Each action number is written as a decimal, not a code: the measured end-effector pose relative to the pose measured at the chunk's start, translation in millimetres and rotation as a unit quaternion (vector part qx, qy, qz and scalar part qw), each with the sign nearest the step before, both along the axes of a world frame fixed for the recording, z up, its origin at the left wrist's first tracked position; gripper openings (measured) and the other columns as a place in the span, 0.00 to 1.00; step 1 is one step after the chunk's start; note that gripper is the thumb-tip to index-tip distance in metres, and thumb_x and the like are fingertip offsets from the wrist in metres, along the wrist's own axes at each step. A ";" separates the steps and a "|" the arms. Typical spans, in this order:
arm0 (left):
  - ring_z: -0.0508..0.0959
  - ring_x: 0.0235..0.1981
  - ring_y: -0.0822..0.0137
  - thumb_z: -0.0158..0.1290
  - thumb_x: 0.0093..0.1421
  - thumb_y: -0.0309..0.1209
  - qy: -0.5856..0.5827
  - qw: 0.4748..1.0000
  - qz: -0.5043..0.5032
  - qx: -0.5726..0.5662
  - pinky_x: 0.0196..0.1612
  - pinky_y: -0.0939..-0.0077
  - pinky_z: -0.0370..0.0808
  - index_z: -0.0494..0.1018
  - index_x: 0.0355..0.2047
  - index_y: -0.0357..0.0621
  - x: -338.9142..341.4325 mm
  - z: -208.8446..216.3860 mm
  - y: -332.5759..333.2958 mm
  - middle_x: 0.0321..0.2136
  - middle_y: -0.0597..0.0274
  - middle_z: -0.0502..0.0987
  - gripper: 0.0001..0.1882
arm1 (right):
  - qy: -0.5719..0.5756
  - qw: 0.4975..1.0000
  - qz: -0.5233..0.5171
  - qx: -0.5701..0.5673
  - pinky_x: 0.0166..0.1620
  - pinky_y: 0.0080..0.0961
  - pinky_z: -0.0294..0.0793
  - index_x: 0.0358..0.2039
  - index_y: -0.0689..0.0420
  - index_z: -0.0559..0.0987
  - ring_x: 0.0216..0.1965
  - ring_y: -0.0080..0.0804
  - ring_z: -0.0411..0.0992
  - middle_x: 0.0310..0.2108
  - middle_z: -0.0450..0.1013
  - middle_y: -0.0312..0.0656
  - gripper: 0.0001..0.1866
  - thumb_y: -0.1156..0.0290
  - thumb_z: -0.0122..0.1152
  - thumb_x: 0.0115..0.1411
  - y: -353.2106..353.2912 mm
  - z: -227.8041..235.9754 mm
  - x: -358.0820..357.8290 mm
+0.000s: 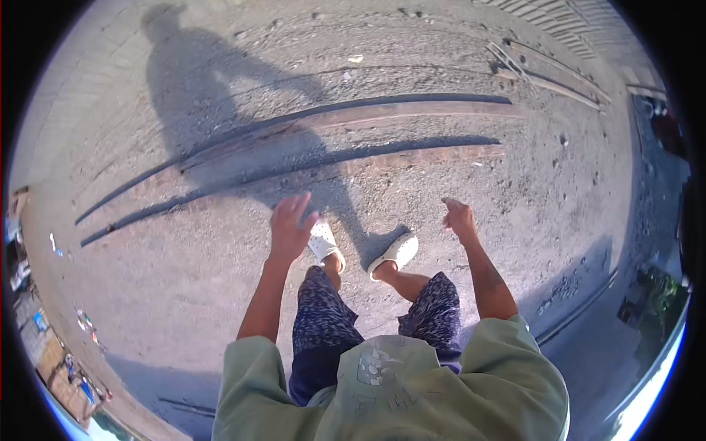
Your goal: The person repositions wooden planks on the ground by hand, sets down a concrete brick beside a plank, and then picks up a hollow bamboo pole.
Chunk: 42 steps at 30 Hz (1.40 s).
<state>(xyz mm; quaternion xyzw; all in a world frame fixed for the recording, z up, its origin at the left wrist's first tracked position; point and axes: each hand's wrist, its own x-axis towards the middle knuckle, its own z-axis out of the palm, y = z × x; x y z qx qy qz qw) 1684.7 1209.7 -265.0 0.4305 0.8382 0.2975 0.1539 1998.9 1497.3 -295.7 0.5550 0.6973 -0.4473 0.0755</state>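
My left hand (291, 226) hangs over the ground in front of me, its fingers apart and nothing in them. Farther right, my right hand (459, 219) is loosely curled with the index finger stretched out; I see nothing in it. Two long narrow wooden beams lie on the gravelly ground ahead, roughly side by side. The far beam (412, 110) and the near beam (434, 156) both run across from left to right. My left hand is nearest to the near beam, and neither hand touches the wood.
My feet, in white clogs (401, 250), stand just short of the beams. Thin wooden poles (555, 86) lie at the far right. Scattered litter (87, 323) lies at the left, and a long dark bar (577, 312) is at the right. My shadow falls across the beams.
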 end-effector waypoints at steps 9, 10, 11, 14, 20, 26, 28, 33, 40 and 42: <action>0.58 0.58 0.50 0.46 0.60 0.46 -0.141 0.979 0.013 0.147 0.58 0.50 0.54 0.65 0.55 0.48 61.8 270.2 103.3 0.51 0.50 0.65 0.25 | 0.229 0.858 -0.242 -0.390 0.49 0.35 0.64 0.65 0.56 0.41 0.57 0.43 0.59 0.60 0.54 0.53 0.42 0.46 0.44 0.61 -86.3 127.0 -106.4; 0.58 0.58 0.50 0.46 0.60 0.46 -0.130 0.980 0.029 0.146 0.58 0.50 0.54 0.65 0.55 0.48 60.9 298.7 103.7 0.51 0.50 0.65 0.25 | 0.268 0.815 -0.263 -0.442 0.51 0.36 0.62 0.65 0.56 0.42 0.58 0.43 0.57 0.60 0.53 0.53 0.41 0.46 0.44 0.61 -100.5 137.4 -119.6; 0.58 0.58 0.50 0.47 0.60 0.45 -0.128 0.972 0.028 0.196 0.58 0.49 0.53 0.65 0.55 0.48 60.4 327.8 112.9 0.51 0.51 0.65 0.25 | 0.314 0.777 -0.280 -0.468 0.53 0.37 0.60 0.64 0.56 0.43 0.59 0.43 0.56 0.61 0.53 0.54 0.41 0.45 0.43 0.60 -103.3 156.4 -125.5; 0.59 0.58 0.51 0.47 0.60 0.45 -0.113 0.954 0.012 0.276 0.59 0.48 0.52 0.65 0.54 0.48 51.8 359.2 126.0 0.52 0.52 0.66 0.25 | 0.460 0.657 -0.276 -0.530 0.57 0.40 0.54 0.64 0.56 0.45 0.61 0.42 0.52 0.61 0.51 0.54 0.41 0.42 0.41 0.60 -108.5 200.4 -159.7; 0.47 0.65 0.49 0.28 0.63 0.54 -0.053 0.958 0.216 -0.184 0.61 0.38 0.33 0.61 0.58 0.52 -3.8 195.6 47.3 0.62 0.47 0.51 0.31 | 0.460 0.698 -0.254 -0.487 0.66 0.43 0.36 0.63 0.60 0.45 0.67 0.46 0.37 0.65 0.42 0.52 0.46 0.35 0.35 0.58 -67.0 373.4 -225.9; 0.59 0.60 0.48 0.40 0.54 0.35 -0.151 0.842 0.237 -0.461 0.57 0.28 0.41 0.73 0.45 0.43 -44.4 215.4 -116.0 0.53 0.56 0.69 0.21 | 0.225 0.876 -0.422 -0.061 0.19 0.13 0.61 0.33 0.58 0.71 0.22 0.22 0.66 0.26 0.69 0.37 0.12 0.62 0.46 0.61 103.3 311.6 116.2; 0.61 0.58 0.50 0.43 0.55 0.36 -0.146 0.824 0.220 -0.502 0.57 0.31 0.48 0.74 0.44 0.48 -43.4 247.2 -122.5 0.52 0.58 0.70 0.19 | 0.118 0.811 -0.573 0.003 0.12 0.20 0.53 0.44 0.57 0.73 0.12 0.22 0.56 0.21 0.64 0.36 0.16 0.63 0.47 0.59 98.6 275.7 282.5; 0.72 0.49 0.51 0.47 0.53 0.28 -0.208 0.731 0.407 -0.506 0.52 0.54 0.66 0.71 0.48 0.42 40.8 211.8 -184.4 0.46 0.54 0.74 0.20 | 0.118 0.778 -0.614 0.064 0.17 0.29 0.59 0.33 0.62 0.78 0.13 0.28 0.60 0.16 0.68 0.43 0.18 0.59 0.48 0.59 38.0 184.9 568.5; 0.70 0.52 0.53 0.48 0.53 0.43 -0.026 0.880 0.094 -0.465 0.54 0.58 0.66 0.71 0.50 0.47 133.6 191.7 83.6 0.50 0.51 0.70 0.25 | 0.006 0.826 -0.550 0.121 0.20 0.27 0.60 0.19 0.63 0.82 0.12 0.27 0.59 0.06 0.59 0.37 0.37 0.46 0.34 0.64 32.4 274.9 474.3; 0.72 0.49 0.49 0.44 0.55 0.51 0.019 0.913 -0.050 -0.405 0.52 0.55 0.66 0.73 0.46 0.46 141.3 163.7 202.7 0.45 0.46 0.73 0.26 | -0.009 0.839 -0.534 0.105 0.17 0.25 0.58 0.17 0.63 0.81 0.10 0.24 0.56 0.04 0.55 0.33 0.40 0.43 0.31 0.63 49.9 281.3 500.1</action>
